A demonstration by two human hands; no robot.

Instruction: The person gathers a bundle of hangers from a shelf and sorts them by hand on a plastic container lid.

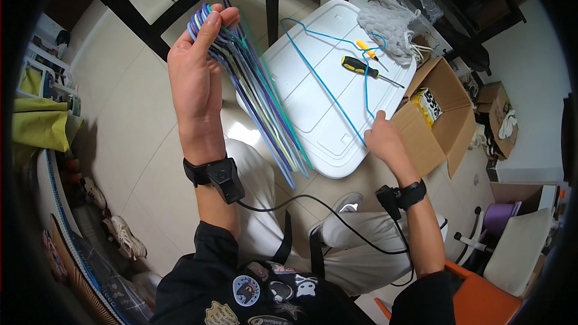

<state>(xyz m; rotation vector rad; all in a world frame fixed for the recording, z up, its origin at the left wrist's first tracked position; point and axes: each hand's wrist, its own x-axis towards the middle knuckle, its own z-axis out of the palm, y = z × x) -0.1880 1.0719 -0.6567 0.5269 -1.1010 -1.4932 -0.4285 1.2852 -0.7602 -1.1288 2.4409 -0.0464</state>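
Observation:
My left hand (201, 48) is raised at the upper left, its fingers wrapped round the hooks of a bundle of coloured hangers (259, 93). The bundle, in blue, purple, pale green and teal, hangs slantwise down toward my knees. On the right, my right hand (385, 138) grips one end of a single blue hanger (322, 81). That hanger spans the white lid (289, 114), its hook toward the far right side. Beside the hook lie a yellow-and-black screwdriver (361, 67) and a smaller orange-handled screwdriver (366, 48).
Grey fluffy fabric (388, 24) covers the lid's far right corner. An open cardboard box (445, 114) with a yellow package inside stands right of the lid. A black metal frame (211, 0) rises at the far left. An orange chair (481, 295) is at the lower right; shoes (126, 238) lie left.

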